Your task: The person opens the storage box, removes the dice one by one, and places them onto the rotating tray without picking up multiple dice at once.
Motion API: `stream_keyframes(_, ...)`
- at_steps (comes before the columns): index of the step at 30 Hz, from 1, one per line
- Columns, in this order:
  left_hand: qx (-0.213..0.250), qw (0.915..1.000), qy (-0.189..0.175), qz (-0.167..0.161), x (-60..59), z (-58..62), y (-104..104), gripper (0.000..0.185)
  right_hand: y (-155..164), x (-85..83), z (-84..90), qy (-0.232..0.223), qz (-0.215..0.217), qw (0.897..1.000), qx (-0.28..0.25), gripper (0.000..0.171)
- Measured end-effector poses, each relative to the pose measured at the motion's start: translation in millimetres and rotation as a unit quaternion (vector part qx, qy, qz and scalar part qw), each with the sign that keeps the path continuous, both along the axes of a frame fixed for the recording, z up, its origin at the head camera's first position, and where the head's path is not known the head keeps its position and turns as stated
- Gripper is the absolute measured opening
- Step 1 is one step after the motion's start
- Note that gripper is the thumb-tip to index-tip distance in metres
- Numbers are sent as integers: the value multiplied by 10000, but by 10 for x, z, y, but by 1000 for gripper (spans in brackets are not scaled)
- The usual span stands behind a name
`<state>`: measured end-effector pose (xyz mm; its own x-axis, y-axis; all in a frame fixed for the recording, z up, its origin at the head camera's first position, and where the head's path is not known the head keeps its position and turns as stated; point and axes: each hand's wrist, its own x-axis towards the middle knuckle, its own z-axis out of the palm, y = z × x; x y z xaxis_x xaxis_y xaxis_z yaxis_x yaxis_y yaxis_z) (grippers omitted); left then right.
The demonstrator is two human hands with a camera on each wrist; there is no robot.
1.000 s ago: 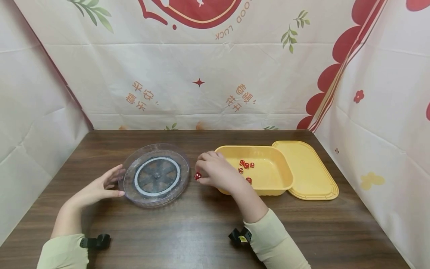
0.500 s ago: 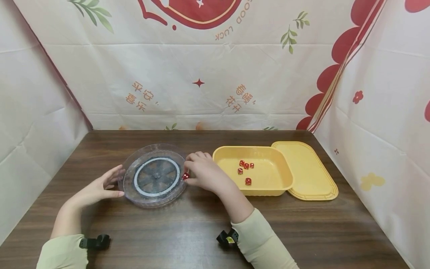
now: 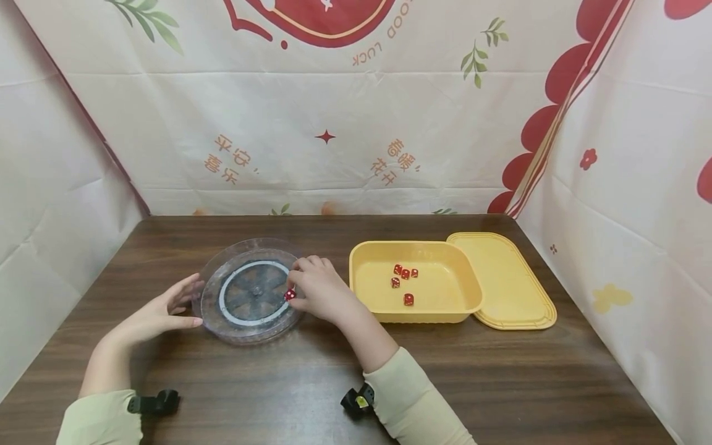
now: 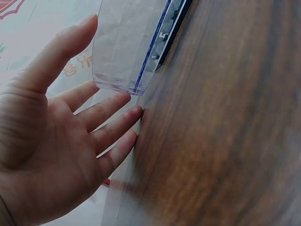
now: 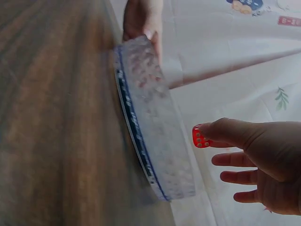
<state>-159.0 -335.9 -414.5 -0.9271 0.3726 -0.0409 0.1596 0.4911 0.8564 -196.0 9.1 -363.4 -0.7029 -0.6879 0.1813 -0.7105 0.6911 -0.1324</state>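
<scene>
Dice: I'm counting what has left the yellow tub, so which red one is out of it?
The red die pinched in the right hand over the clear round tray. The other four dice lie inside the yellow tub.

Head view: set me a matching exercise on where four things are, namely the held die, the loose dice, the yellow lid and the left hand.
Things:
1. held die
2. loose dice
3. yellow lid
4. left hand

Places:
A. inside the yellow tub
B. at the clear round tray's left rim
C. pinched in the right hand over the tray
D. flat on the table, right of the tub

Pairs: 1-C, 2-A, 3-D, 4-B
</scene>
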Motion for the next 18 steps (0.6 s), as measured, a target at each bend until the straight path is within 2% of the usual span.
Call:
stream_keyframes(5,33,10000,47,-34,7,10,-2,90,-60,16,-87,248,-11,9997,68,16)
stream_keyframes(13,38,10000,-56,-8,-8,-26,0,90,-73,0,-186,230,-132,9996,49,17)
stream_keyframes(18,-23,10000,-69,37,-10,-24,-5,91,-89,-14,-204,379,-115,9992,-26,18)
